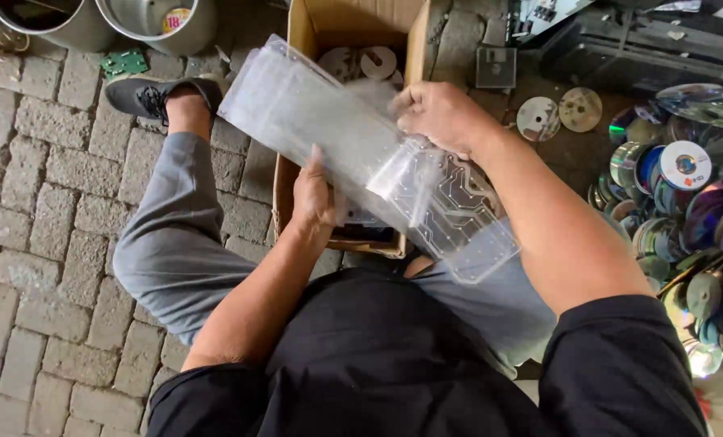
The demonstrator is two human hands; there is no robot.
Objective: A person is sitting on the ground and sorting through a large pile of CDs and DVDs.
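Both hands grip the clear plastic sheets (361, 154) — long axis running upper left to lower right, mid-frame, above the cardboard box (305, 32) — left hand (317, 198) pinching the near edge, right hand (438, 117) clasping the far edge.

The clear membrane sheet (361, 154) lies slantwise over the open cardboard box (313, 32), covering most of its mouth; only the far end, where discs show, is reachable. On the right, the heap of discs (685, 210) crowds the ground. On the left, the bent leg (175, 235) blocks the way, with bare brick paving (38, 243) beyond it. Metal pots (147, 20) stand at the far left.
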